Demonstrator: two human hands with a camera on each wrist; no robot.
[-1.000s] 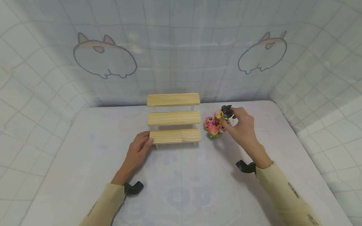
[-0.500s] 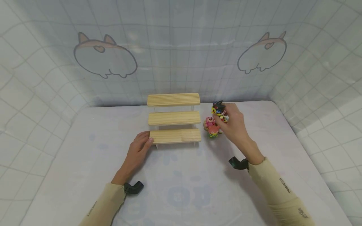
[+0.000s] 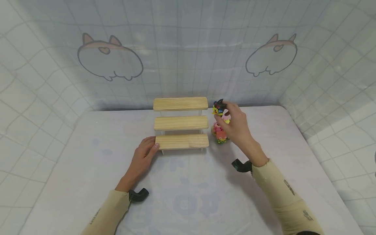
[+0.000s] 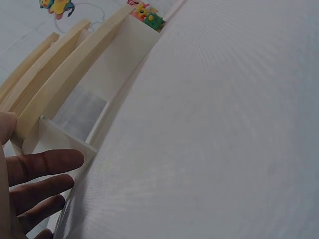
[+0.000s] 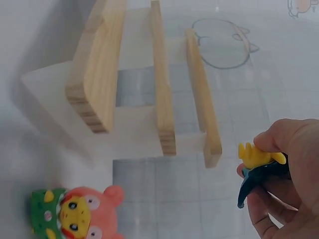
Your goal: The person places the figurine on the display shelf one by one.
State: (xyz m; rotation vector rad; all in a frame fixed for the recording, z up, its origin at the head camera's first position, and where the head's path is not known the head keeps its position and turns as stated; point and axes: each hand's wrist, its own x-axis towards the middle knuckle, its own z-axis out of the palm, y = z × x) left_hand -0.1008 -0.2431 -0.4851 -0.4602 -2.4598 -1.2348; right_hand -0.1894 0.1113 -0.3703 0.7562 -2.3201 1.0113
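Note:
Between the thumb and fingers of my right hand [image 3: 239, 125] is a small toy figurine [image 3: 218, 107], yellow with a dark spiky top and some blue. It is raised beside the top tier's right end; in the right wrist view its yellow part [image 5: 256, 157] shows and the fingers hide the rest. My left hand [image 3: 144, 155] holds the left end of the bottom tier of a three-tier wooden display stand [image 3: 182, 141], thumb on the board and fingers along the white side panel [image 4: 65, 137]. Below the right hand, several more figurines cluster, among them a coral-and-green one [image 3: 221, 137].
The stand's middle board [image 3: 181, 123] and top board [image 3: 180, 104] rise in steps toward the back cloth [image 3: 194, 58]. A pale patterned cloth [image 3: 182, 189] covers the table. The clustered figurines sit close to the stand's right side.
My right hand has lifted the dark-topped figurine out of the cluster and carried it left and back, toward the stand's top tier. The left hand stays where it was.

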